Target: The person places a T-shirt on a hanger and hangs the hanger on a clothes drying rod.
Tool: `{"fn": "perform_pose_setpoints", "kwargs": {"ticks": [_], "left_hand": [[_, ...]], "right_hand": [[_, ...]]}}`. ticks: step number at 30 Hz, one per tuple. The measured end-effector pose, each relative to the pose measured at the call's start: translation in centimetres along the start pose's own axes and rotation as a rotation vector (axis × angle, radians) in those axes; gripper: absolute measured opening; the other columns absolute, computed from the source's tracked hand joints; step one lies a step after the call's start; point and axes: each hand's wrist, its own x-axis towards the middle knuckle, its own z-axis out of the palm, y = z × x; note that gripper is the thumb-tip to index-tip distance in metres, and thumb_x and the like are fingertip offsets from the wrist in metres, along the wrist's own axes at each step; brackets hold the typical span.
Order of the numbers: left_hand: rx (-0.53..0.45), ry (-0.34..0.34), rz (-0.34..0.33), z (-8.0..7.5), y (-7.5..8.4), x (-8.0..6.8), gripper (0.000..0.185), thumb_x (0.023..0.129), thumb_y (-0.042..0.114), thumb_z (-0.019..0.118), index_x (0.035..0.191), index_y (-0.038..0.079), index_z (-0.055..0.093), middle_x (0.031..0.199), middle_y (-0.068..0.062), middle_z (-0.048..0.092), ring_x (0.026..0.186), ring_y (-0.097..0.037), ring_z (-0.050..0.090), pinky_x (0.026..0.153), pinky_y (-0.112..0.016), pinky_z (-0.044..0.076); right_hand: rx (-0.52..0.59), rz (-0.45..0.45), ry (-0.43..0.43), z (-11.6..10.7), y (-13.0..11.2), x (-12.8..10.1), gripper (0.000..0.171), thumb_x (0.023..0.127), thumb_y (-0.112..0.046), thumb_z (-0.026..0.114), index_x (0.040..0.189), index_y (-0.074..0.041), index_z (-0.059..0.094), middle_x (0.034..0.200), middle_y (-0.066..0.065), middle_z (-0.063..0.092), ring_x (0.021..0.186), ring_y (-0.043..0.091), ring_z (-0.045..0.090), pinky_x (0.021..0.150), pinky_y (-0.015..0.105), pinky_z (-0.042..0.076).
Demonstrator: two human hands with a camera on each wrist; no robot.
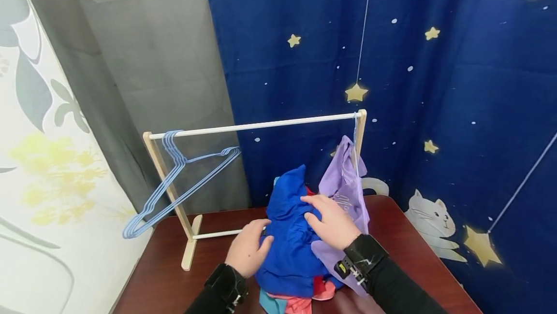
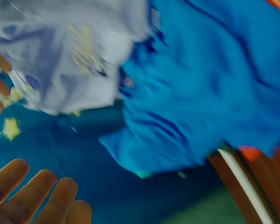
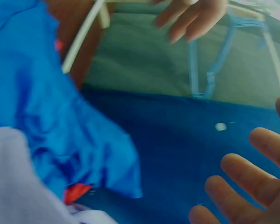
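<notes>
Hands [image 1: 248, 249] [image 1: 330, 222] rest flat, fingers spread, on blue garment [image 1: 289, 236]; reddish table [image 1: 174, 265]; starry curtain [image 1: 435, 63] behind.

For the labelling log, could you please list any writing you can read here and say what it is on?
Purple shirt: yellow script lettering, partly covered by the right hand and too blurred to read in any view.
Nothing else carries readable text.

soft cloth garment [image 1: 289, 241] on glossy wood table [image 1: 165, 275].
</notes>
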Motion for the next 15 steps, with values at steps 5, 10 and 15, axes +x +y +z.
{"fn": "perform_pose_setpoints", "kwargs": {"ticks": [5,10,15], "left_hand": [[0.112,0.027,-0.106,-1.2,-4.1,-1.9,0.038,0.096,0.028,0.067,0.130,0.009,0.063,0.126,-0.007,0.066,0.118,-0.027,0.061,0.099,-0.048,0.048],[0.192,0.068,-0.153,-3.6,-7.7,-3.3,0.039,0.094,0.025,0.071,0.127,0.007,0.064,0.122,-0.011,0.067,0.113,-0.030,0.064,0.093,-0.050,0.050],[0.281,0.166,-0.146,-8.0,-10.1,-2.5,0.036,0.091,0.019,0.074,0.122,0.005,0.065,0.113,-0.013,0.068,0.103,-0.034,0.065,0.083,-0.052,0.052]], "right_hand": [[-0.116,-0.024,0.052,2.4,2.0,-0.5,0.039,0.096,-0.022,0.066,0.135,-0.015,0.065,0.134,0.006,0.062,0.126,0.031,0.056,0.104,0.057,0.042],[-0.175,0.021,0.040,3.9,3.6,-1.1,0.039,0.096,-0.023,0.067,0.133,-0.015,0.066,0.133,0.008,0.062,0.126,0.033,0.055,0.103,0.059,0.042],[-0.172,0.040,0.026,4.6,4.3,-1.1,0.039,0.097,-0.024,0.065,0.135,-0.013,0.065,0.134,0.009,0.061,0.128,0.034,0.054,0.103,0.059,0.042]]}}
